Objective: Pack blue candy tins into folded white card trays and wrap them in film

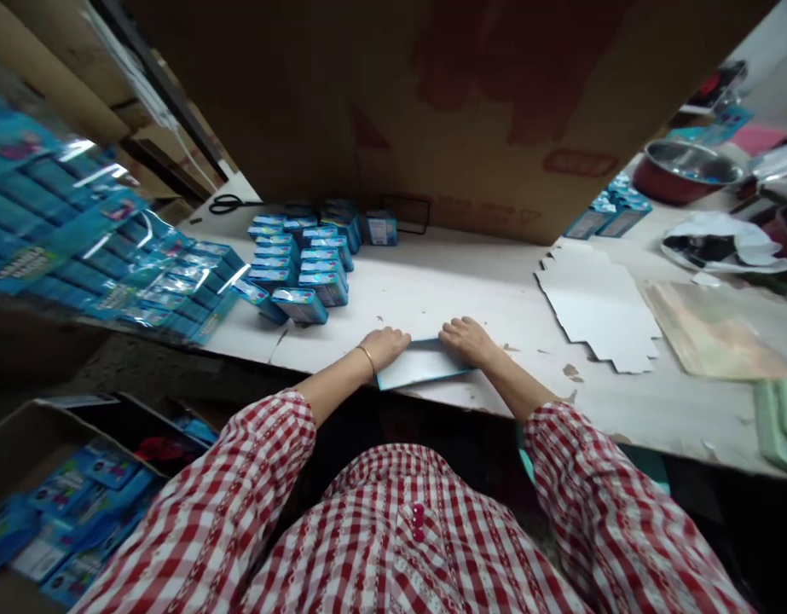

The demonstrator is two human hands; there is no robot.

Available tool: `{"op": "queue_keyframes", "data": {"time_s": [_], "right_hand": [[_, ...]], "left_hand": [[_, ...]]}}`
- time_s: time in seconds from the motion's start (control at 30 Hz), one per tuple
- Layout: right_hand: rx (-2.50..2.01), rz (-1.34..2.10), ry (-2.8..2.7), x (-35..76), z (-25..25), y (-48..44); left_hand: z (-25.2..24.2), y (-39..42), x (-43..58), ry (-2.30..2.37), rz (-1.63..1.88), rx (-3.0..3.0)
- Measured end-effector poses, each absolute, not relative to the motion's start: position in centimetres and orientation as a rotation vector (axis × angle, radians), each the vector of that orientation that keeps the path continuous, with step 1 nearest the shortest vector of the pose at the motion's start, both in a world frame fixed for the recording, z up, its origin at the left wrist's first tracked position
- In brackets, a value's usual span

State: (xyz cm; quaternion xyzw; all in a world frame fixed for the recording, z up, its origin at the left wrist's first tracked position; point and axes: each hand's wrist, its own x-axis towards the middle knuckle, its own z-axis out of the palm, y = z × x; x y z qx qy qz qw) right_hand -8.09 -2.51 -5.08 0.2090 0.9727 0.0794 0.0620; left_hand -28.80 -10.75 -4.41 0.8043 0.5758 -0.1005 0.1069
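Observation:
Both hands rest on a flat card with a white face and blue edge point(419, 365), lying at the near edge of the white table point(470, 281). My left hand point(385, 345) presses its left end with fingers curled down. My right hand point(466, 338) grips its upper right part, fingers bent over it. A gold bangle sits on my left wrist. Rows of small blue boxes point(303, 256) are stacked just beyond my left hand.
A stack of flat white die-cut card blanks point(598, 303) lies to the right. A large brown carton wall point(470, 111) stands behind. Wrapped blue packs point(79, 239) are at left, black scissors point(230, 204) at the back, a metal bowl point(684, 166) far right, a box of blue items point(66, 503) below left.

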Motion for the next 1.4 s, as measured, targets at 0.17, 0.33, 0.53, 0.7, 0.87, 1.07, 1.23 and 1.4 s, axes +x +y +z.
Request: {"op": "queue_keyframes", "data": {"time_s": [0.17, 0.33, 0.53, 0.7, 0.87, 1.07, 1.23, 1.4], "right_hand": [[0.558, 0.044, 2.942, -11.9, -4.7, -0.2], [0.681, -0.384, 2.910, -17.9, -2.3, 5.3], [0.833, -0.725, 3.237, -29.3, -1.0, 7.2], [0.731, -0.476, 3.278, -36.3, -1.7, 4.3], [0.424, -0.264, 3.128, -36.7, -1.3, 4.3], [0.222, -0.398, 3.137, -33.9, -0.7, 6.0], [0.619, -0.744, 3.314, -33.8, -2.3, 8.3], [0.568, -0.803, 3.339, -34.4, -3.3, 8.9]], "left_hand": [[-4.4, -11.8, -30.4, 1.764, -0.271, 2.226], [-5.6, -13.5, -31.9, 1.942, 0.086, 1.949], [-6.1, -17.3, -37.9, 2.283, 1.317, 1.754], [-6.9, -17.3, -43.5, 2.418, 1.543, 1.605], [-7.8, -15.8, -42.4, 2.318, 1.437, 1.557], [-7.3, -14.0, -43.0, 2.194, 1.311, 1.529], [-7.2, -11.1, -45.9, 1.693, 1.330, 1.551], [-7.0, -10.2, -45.3, 1.407, 1.358, 1.424]]}}
